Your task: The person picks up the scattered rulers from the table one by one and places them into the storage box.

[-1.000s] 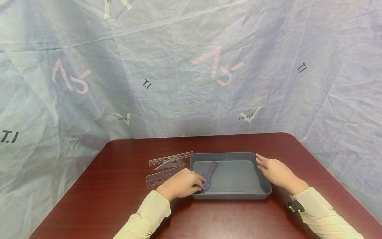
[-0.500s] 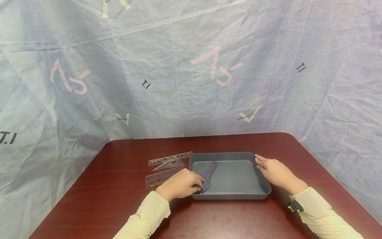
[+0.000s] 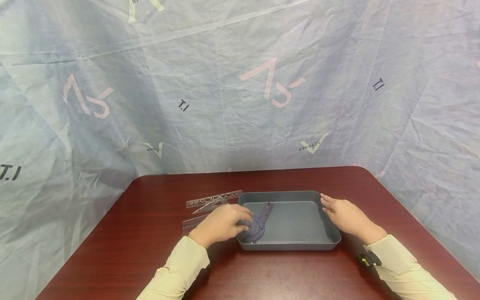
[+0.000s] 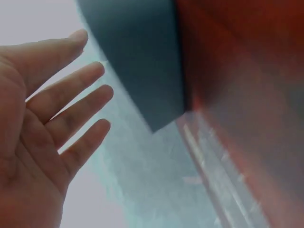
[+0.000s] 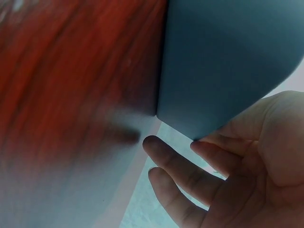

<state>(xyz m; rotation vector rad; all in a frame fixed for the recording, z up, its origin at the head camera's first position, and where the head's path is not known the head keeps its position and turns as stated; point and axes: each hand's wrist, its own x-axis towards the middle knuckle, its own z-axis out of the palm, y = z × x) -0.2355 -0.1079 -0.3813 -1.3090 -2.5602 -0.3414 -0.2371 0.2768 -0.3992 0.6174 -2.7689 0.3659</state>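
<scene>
In the head view a grey rectangular tray point(image 3: 300, 223) sits on the table. In its left part lie a purple ruler point(image 3: 266, 211) and a purplish round protractor point(image 3: 256, 230), overlapping. A clear ruler point(image 3: 281, 241) lies along the tray's front wall. My left hand point(image 3: 222, 223) is over the tray's left rim, fingers spread and nothing in them; its palm point(image 4: 35, 142) shows in the left wrist view. My right hand point(image 3: 348, 218) pinches the tray's right wall near the far corner, the thumb on the inner side. In the right wrist view two fingers point(image 5: 183, 173) stand off the wall.
Left of the tray, on the dark red table point(image 3: 150, 233), lie a clear stencil ruler point(image 3: 195, 203), a clear set square point(image 3: 206, 205) partly behind my left hand, and another clear ruler point(image 3: 190, 225) mostly hidden by it. A printed grey curtain point(image 3: 225, 125) hangs behind and beside the table.
My left hand has drawn back left and up from the tray's front left corner, and its fingers have opened. More of the round protractor now shows. The right hand stays on the tray.
</scene>
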